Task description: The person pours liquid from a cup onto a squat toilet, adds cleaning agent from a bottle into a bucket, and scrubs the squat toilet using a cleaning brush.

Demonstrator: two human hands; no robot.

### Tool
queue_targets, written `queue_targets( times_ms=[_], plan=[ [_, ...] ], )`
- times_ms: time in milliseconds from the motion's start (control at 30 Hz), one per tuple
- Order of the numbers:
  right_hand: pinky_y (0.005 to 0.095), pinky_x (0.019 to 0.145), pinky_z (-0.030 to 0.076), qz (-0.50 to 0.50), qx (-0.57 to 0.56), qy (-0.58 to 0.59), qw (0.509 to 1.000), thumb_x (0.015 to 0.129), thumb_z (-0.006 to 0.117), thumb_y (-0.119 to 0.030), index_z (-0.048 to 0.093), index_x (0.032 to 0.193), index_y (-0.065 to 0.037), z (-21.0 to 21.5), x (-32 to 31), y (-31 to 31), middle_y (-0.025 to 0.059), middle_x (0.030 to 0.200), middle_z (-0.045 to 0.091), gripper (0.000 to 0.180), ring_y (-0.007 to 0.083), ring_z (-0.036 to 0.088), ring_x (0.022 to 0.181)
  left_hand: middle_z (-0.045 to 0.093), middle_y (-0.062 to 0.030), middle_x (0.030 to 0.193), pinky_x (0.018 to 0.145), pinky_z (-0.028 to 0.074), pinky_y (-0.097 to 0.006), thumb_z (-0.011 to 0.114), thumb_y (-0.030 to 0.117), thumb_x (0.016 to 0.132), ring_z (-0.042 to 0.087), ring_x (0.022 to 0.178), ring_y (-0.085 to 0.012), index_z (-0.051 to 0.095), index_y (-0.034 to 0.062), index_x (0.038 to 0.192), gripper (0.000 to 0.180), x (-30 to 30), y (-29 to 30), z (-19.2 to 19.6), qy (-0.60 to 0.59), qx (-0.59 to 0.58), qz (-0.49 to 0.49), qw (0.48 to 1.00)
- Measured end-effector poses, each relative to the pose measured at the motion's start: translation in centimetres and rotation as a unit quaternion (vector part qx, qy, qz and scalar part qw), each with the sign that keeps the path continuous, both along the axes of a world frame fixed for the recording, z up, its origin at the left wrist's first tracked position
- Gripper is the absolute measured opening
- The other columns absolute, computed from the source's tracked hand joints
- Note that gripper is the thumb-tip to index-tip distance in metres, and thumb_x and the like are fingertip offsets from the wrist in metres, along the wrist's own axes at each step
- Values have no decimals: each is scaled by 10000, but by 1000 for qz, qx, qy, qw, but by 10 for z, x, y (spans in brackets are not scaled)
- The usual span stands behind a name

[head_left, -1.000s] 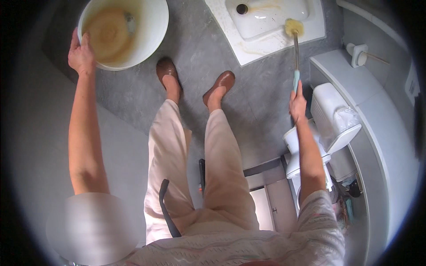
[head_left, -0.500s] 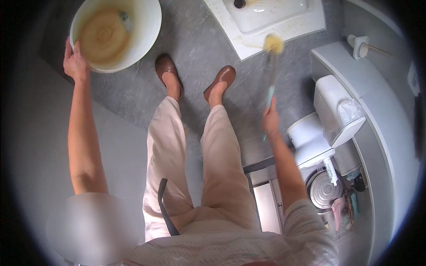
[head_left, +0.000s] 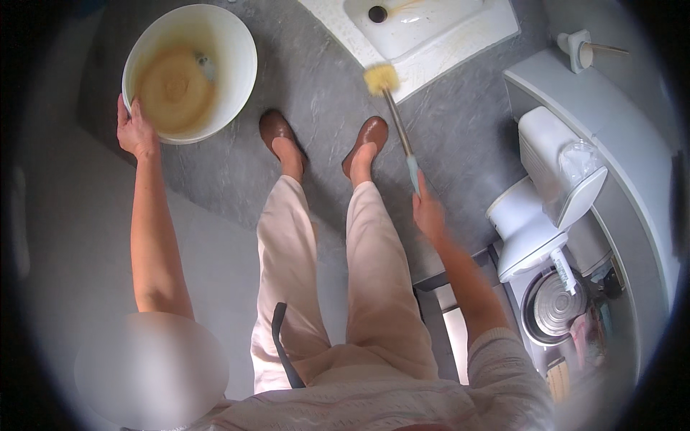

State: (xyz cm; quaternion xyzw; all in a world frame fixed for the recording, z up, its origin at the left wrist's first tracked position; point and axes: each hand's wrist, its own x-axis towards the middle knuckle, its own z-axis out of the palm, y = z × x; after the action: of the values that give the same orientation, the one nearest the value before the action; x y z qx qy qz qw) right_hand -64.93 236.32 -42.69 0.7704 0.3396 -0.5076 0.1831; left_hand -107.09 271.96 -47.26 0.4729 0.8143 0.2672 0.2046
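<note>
Grey bathroom floor runs underfoot; left hand grips the rim of a white basin of brownish water, right hand is closed around a yellow-headed brush near the shower tray edge

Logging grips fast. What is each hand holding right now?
Left hand: closed on the rim of the white basin of brownish water.
Right hand: closed around the handle of the yellow-headed brush.
</note>
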Motion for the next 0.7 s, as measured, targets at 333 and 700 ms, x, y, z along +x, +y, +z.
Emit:
queue_targets(
  times_ms=[333,700],
  plan=[
    [437,635,445,43,-14,5,999,849,434,-178,135,1349,-216,6,13,-13,214,731,564,585,365,556,659,639,-39,921,727,428,-241,585,219,773,588,792,-120,530,112,1146,392,7,3,4,49,-21,-60,997],
    [450,612,438,88,161,30,983,838,455,-153,137,1339,-285,-55,3,87,211,703,553,607,375,550,641,637,-40,918,724,433,-259,595,240,758,590,780,-136,510,117,1167,436,16,-7,4,109,-31,-93,989]
  ],
)
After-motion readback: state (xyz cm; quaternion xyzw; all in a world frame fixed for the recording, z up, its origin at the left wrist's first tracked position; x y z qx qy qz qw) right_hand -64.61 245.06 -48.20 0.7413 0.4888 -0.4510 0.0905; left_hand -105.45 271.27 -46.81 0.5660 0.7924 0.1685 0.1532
